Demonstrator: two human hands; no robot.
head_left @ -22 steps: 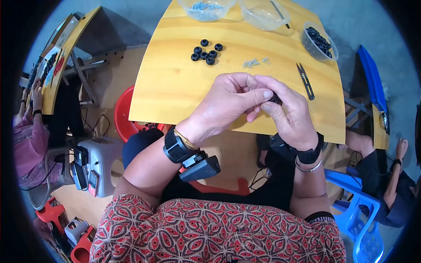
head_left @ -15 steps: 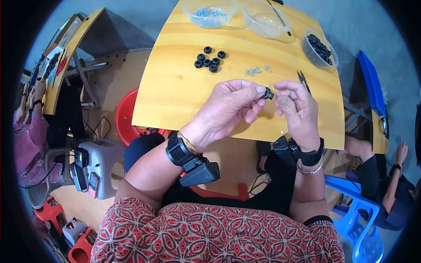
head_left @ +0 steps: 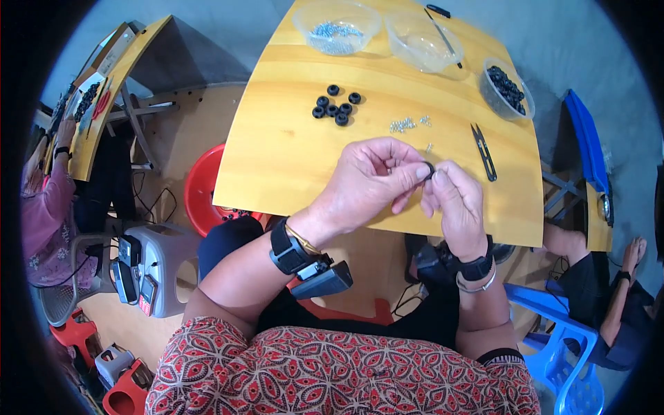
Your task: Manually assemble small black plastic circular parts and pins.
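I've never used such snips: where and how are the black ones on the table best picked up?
Probably by the handle end of the black snips, the right hand coming from the near side. They lie flat on the table, handles toward its near edge, pointed blades facing away; pinching across both handles should keep clear of the tips.

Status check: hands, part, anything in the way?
Left fingers pinching black part. Right fingers at its edge, contact unclear. Black snips lie right, clear of both.

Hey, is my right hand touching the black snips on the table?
Apart. The head view shows a strip of yellow tabletop between the right hand and the black snips.
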